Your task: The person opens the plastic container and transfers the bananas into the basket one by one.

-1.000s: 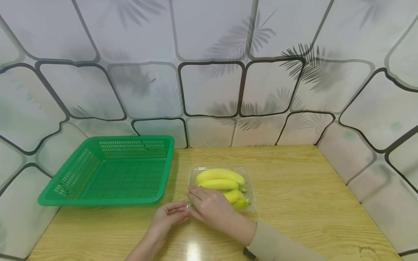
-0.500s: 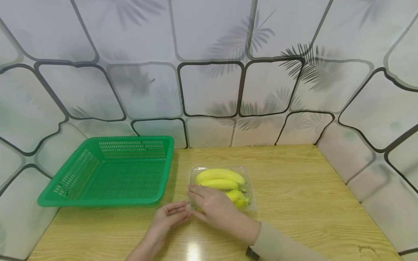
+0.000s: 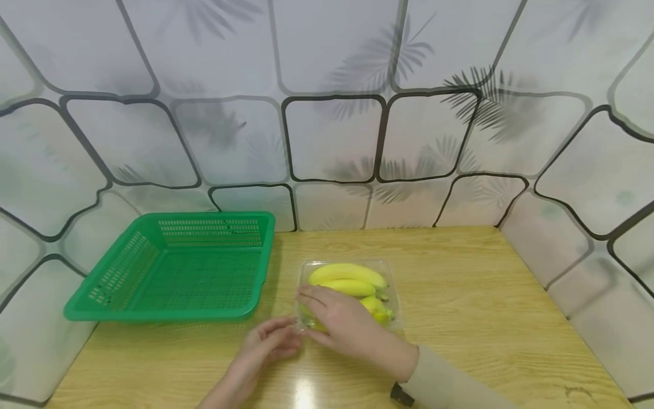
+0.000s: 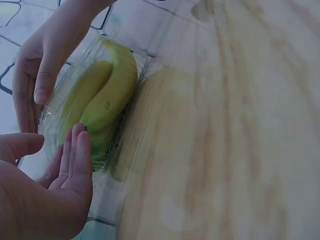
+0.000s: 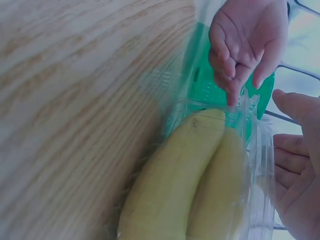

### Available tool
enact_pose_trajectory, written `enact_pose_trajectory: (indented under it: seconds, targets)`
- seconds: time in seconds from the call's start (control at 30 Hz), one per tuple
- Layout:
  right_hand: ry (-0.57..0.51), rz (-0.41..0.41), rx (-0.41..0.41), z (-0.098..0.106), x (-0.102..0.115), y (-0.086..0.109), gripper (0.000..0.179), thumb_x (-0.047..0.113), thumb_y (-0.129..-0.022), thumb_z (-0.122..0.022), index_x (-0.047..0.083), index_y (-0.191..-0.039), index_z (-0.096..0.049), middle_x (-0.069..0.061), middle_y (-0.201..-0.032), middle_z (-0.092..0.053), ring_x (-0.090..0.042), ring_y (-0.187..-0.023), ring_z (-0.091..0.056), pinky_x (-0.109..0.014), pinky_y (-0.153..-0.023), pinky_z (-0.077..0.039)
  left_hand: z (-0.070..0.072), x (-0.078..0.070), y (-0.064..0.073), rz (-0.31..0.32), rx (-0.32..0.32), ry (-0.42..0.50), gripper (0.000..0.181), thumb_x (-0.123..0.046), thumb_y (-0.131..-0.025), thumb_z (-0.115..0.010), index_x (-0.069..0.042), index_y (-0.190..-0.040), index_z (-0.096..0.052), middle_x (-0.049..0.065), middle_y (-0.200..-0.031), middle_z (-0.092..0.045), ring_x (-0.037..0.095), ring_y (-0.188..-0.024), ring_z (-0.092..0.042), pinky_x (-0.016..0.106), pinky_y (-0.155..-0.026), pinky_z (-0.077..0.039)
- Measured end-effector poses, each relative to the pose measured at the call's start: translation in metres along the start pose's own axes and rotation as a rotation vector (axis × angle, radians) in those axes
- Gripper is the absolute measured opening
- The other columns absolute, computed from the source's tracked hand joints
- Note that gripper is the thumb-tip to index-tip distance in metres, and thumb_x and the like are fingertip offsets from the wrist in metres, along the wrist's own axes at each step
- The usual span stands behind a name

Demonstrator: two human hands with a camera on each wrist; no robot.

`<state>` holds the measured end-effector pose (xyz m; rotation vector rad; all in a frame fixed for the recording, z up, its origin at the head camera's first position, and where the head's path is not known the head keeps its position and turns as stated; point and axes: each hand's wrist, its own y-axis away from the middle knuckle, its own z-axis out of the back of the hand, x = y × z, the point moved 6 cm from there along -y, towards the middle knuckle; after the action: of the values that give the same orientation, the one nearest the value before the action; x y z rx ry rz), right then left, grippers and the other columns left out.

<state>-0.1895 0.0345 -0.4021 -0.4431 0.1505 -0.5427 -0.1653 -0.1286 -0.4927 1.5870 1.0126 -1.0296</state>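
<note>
A clear plastic clamshell box [image 3: 394,278] holding several yellow bananas [image 3: 347,271] lies on the wooden table, its lid over the fruit. My right hand [image 3: 347,326] rests across the lid's near left part, fingers extended, hiding some of the bananas. At the box's near left corner my left hand [image 3: 263,343] touches the edge with its fingertips. In the left wrist view, the left hand [image 4: 50,195] has its fingers against the box's end and the thumb apart from them. The right wrist view shows the right hand [image 5: 300,170] along the lid.
A green plastic basket [image 3: 168,315] with slotted walls stands at the left of the table [image 3: 470,312], against the patterned wall [image 3: 332,136]. A dark strap [image 3: 402,395] shows by the right sleeve [image 3: 449,380].
The right hand and forearm have shifted slightly to the right over the lid. The left fingers have moved a little at the corner. The box and basket stay in place.
</note>
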Motion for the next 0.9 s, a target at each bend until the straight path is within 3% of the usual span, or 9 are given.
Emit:
enact_pose_trajectory:
  seconds: [0.5, 0.7, 0.9]
  targets:
    - [0.003, -0.047, 0.008, 0.012, -0.014, 0.011, 0.069, 0.047, -0.093, -0.080, 0.004, -0.144, -0.062, -0.012, -0.149, -0.065, -0.026, -0.135, -0.065, -0.041, -0.114, -0.056, -0.022, 0.010, 0.006, 0.012, 0.212, 0.006, 0.042, -0.015, -0.107, -0.059, 0.016, -0.135, -0.055, 0.003, -0.109, -0.077, 0.011, -0.098, -0.075, 0.026, -0.093, -0.064]
    - [-0.025, -0.103, 0.033, 0.017, -0.021, 0.019, 0.066, 0.042, -0.093, -0.081, 0.006, -0.145, -0.062, -0.011, -0.151, -0.063, -0.027, -0.135, -0.064, -0.043, -0.114, -0.055, -0.035, 0.012, 0.007, 0.012, 0.295, 0.005, 0.047, -0.015, -0.107, -0.058, 0.019, -0.139, -0.051, 0.007, -0.116, -0.077, 0.013, -0.100, -0.075, 0.029, -0.093, -0.065]
    - [-0.017, -0.119, 0.025, 0.018, -0.029, 0.029, 0.064, 0.040, -0.092, -0.083, 0.005, -0.141, -0.064, -0.012, -0.147, -0.066, -0.029, -0.131, -0.067, -0.044, -0.112, -0.057, -0.047, 0.016, 0.006, 0.019, 0.335, 0.015, 0.047, -0.016, -0.107, -0.058, 0.018, -0.140, -0.052, 0.009, -0.118, -0.077, 0.013, -0.100, -0.075, 0.030, -0.094, -0.065]
